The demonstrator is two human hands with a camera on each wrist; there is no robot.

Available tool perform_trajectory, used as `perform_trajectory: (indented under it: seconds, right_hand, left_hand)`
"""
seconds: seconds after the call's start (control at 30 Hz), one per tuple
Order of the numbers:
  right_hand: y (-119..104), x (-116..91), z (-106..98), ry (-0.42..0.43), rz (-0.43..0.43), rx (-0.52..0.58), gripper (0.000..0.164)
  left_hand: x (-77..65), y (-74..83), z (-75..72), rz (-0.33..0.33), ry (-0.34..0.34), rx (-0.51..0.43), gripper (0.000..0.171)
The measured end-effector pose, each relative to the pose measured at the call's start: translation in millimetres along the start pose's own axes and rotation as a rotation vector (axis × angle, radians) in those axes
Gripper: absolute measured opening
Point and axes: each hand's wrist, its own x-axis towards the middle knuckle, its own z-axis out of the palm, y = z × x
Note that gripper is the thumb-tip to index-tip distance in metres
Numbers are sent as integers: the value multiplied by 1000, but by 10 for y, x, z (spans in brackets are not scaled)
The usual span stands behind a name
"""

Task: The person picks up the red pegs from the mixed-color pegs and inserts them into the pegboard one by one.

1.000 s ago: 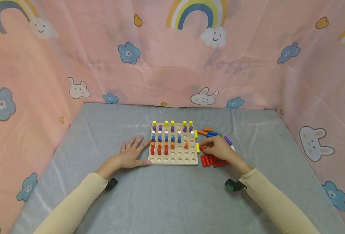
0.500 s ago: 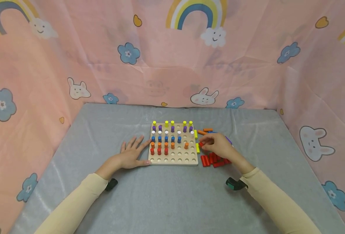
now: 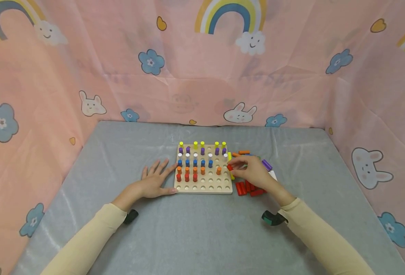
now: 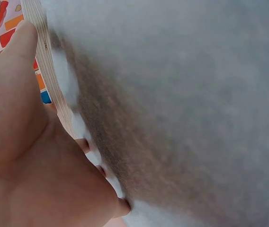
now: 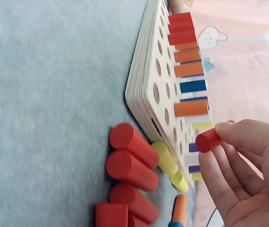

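Note:
A light wooden pegboard (image 3: 207,192) with rows of round holes lies on the grey cloth. Yellow, purple, white, blue, orange and red pegs stand in its rows; the row nearest the person holds no pegs. My left hand (image 3: 151,181) is spread flat at the board's left side, with thumb and a fingertip at its edge. In the left wrist view that hand (image 4: 40,146) hides most of the board. At the board's right edge, my right hand (image 3: 254,170) pinches a red peg (image 5: 209,139) between thumb and fingers, raised above the loose pegs.
Right of the board lies a loose pile of red pegs (image 3: 241,188), partly under the right hand. Two yellow pegs (image 5: 165,159) lie along the board's side. Orange pegs (image 3: 244,152) and a purple peg (image 3: 266,165) lie farther back. A pink printed curtain (image 3: 202,88) surrounds the table.
My right hand has lifted the red peg from beside the pile and carried it slightly left to the board's edge. My left hand has stayed in place.

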Motion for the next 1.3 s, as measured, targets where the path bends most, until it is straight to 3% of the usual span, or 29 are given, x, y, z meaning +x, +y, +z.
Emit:
perform_trajectory:
  seconds: [0.4, 0.77, 1.3]
  right_hand:
    - [-78, 12, 127, -1, -62, 76, 25]
    - [-137, 7, 211, 17, -26, 120, 28]
    - [-183, 50, 402, 25, -59, 235, 26]
  left_hand:
    - [1, -1, 7, 2, 3, -1, 92]
    - [-16, 22, -16, 1, 3, -14, 92]
    - [-6, 3, 0, 2, 1, -4, 93]
